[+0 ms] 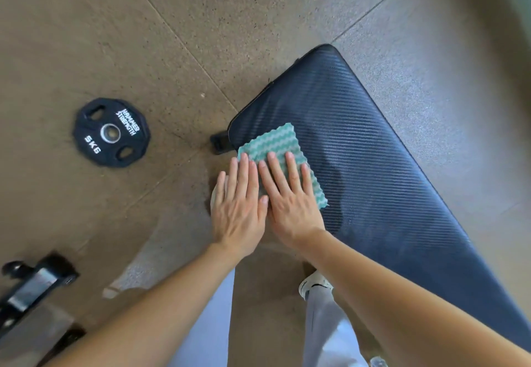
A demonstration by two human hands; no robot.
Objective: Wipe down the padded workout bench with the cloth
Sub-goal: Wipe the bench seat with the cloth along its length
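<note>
Both hands lie flat, palms down, side by side on the green-and-white wavy cloth (283, 151), which sits on the padded bench (373, 171) close to its near-left corner. The left hand (240, 208) has its fingers (244, 165) straight and lightly fanned, pinching nothing; part of it hangs past the bench's left edge, where a pale fold of cloth shows under it. The right hand (290, 203) rests wholly on the pad, fingers likewise extended and slightly spread, pressing the cloth down rather than gripping it. The relation that matters is this: the cloth is under and just ahead of the fingertips, while the bench's long axis runs from that corner back and to the right, so nearly all the unwiped dark, ribbed surface lies to the right. The right hand is nearer that stretch, and I judge the stroke should sweep that way. On the floor (143, 36) to the left lies a black weight plate (112, 132) reading "HAMMER STRENGTH" and "5 KG".
</note>
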